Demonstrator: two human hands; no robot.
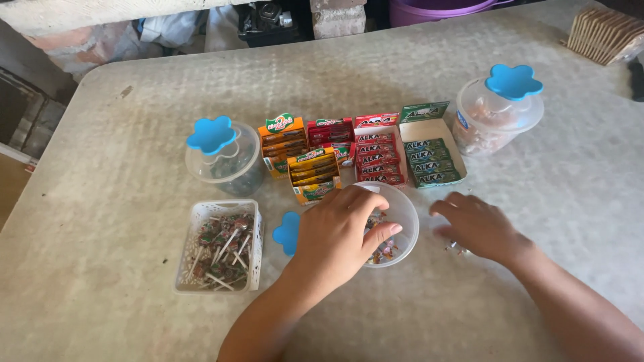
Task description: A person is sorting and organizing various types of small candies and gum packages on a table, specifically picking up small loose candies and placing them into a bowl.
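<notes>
An open clear tub (401, 221) of wrapped sweets is being steadied at the middle of the pale surface (134, 308) by the left hand (339, 234), its fingers being curled over the near rim. Just to the right, the right hand (477, 226) is being held loosely spread over a small wrapped sweet (456, 249) lying beneath its fingertips; whether the sweet is being pinched cannot be told.

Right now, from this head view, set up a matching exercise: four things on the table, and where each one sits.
Things:
1. white basket of lollipops
2. open clear tub
3. green candy box
4. left hand

Places:
A. far row, right end
B. near left
C. on the open tub's rim
D. between the two hands

Pairs: 1-B, 2-D, 3-A, 4-C
</notes>
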